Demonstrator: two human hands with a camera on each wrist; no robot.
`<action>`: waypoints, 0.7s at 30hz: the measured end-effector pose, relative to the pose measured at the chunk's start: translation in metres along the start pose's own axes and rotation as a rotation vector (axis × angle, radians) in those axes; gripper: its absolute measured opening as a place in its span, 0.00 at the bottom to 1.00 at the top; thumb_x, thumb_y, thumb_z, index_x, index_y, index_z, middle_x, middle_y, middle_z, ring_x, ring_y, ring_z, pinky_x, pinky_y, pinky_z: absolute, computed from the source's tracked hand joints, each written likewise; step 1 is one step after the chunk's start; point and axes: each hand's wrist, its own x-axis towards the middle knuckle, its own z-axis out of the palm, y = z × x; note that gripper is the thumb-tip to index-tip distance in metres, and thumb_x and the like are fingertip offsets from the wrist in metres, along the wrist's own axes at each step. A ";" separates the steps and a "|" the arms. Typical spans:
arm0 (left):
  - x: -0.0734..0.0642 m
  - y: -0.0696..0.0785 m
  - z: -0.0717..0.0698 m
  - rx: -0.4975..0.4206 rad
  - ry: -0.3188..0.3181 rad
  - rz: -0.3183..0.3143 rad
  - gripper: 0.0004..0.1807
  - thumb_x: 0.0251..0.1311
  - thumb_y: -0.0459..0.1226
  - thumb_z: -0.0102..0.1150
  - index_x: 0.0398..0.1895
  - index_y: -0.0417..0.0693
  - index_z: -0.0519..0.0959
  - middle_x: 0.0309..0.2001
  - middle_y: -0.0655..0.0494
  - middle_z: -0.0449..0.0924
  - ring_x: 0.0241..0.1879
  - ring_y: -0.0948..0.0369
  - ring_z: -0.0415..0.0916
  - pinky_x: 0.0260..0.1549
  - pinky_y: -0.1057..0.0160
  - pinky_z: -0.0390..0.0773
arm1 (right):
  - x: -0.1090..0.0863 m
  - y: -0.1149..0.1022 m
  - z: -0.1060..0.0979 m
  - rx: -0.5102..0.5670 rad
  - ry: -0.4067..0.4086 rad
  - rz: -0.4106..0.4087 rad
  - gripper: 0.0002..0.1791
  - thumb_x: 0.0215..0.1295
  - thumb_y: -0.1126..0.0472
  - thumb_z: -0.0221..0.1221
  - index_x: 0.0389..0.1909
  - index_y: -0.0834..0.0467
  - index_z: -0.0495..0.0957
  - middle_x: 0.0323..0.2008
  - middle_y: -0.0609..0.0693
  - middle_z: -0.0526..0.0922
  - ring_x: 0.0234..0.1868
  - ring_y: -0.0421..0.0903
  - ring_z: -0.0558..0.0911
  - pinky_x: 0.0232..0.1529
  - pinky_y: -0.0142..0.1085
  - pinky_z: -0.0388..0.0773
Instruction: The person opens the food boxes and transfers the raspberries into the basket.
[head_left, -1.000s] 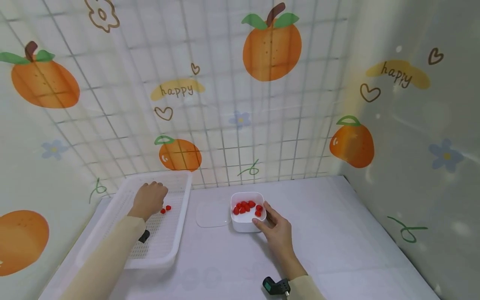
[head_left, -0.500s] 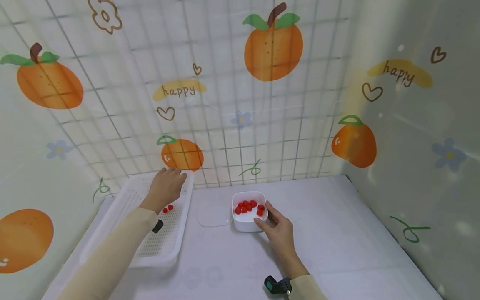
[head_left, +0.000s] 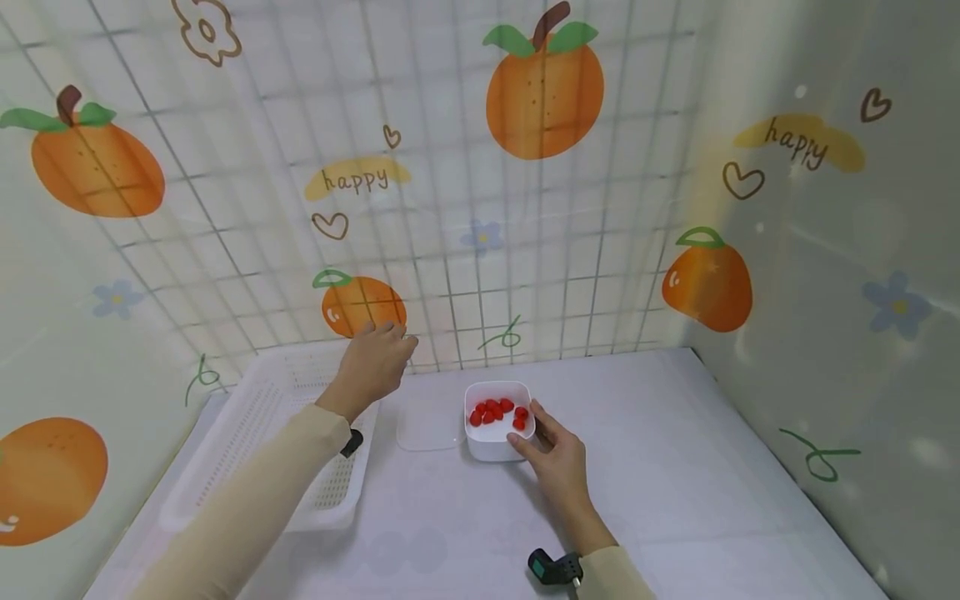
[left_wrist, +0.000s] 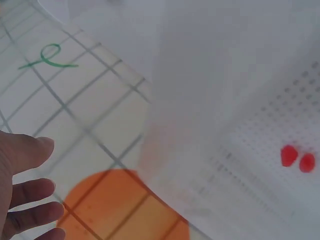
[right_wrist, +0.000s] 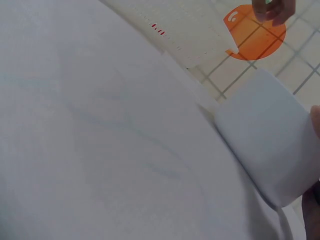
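Past the far right corner of the white perforated basket [head_left: 243, 421], my left hand [head_left: 371, 367] hangs in the air. In the left wrist view its thumb [left_wrist: 32, 152] and fingers [left_wrist: 35, 215] stand apart, and nothing shows between them. Two small red berries [left_wrist: 297, 157] lie on the basket's floor; the left forearm hides them from the head view. With thumb in front and fingers along the right side, my right hand [head_left: 558, 467] holds a square white container [head_left: 495, 450]. Several red berries [head_left: 491, 410] lie inside, with two more at the right wall.
A clear flat lid [head_left: 427, 433] lies between basket and container on the white tabletop [head_left: 675, 467]. A curtain with printed oranges [head_left: 545, 104] over a wire grid stands behind. Another printed sheet [head_left: 825, 375] rises along the table's right edge.
My left hand has moved from over the basket's middle to the right, past its far right corner, and its forearm now covers the two berries. My right hand and the container stay put.
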 end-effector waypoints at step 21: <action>0.040 0.091 0.000 0.002 -0.136 0.104 0.16 0.65 0.41 0.71 0.55 0.54 0.86 0.55 0.53 0.86 0.53 0.53 0.81 0.58 0.53 0.80 | 0.001 0.000 0.001 -0.002 0.021 -0.005 0.41 0.61 0.60 0.76 0.74 0.61 0.72 0.73 0.53 0.73 0.74 0.55 0.72 0.66 0.39 0.71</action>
